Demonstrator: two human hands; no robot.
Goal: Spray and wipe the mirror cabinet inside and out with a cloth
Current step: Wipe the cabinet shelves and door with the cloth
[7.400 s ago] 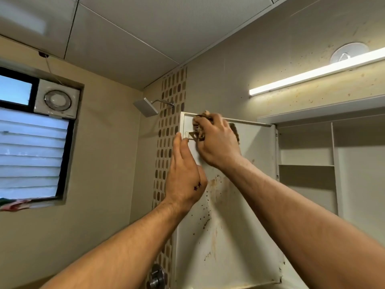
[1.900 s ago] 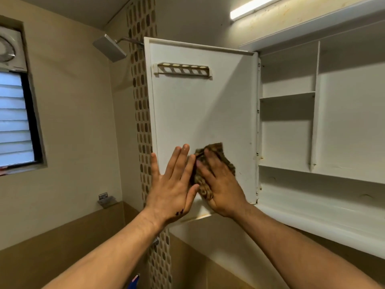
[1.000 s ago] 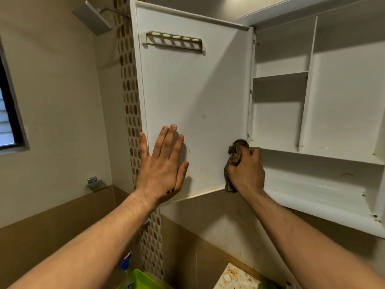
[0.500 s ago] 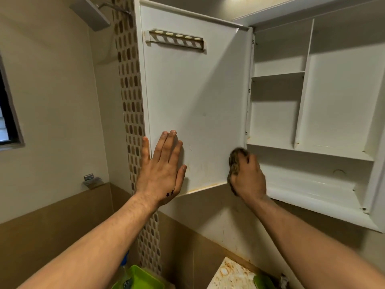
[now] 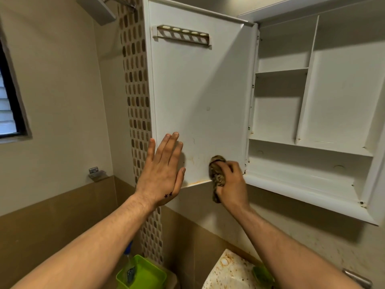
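Bulging left of the right grip (image 5: 230, 182), cloth (image 5: 216, 174) presses door (image 5: 200, 90).

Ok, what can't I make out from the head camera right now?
Head view:
- Mirror face of the door: turned away; only its white inner side shows.
- Door's bottom corner by the hinge: covered by the cloth and the right hand.
- Right end of the cabinet: cut off by the frame edge.

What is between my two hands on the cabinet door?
Only bare door: the head view shows a strip of white panel with faint rusty smears between the left hand, pressed flat, and the cloth the right hand grips.
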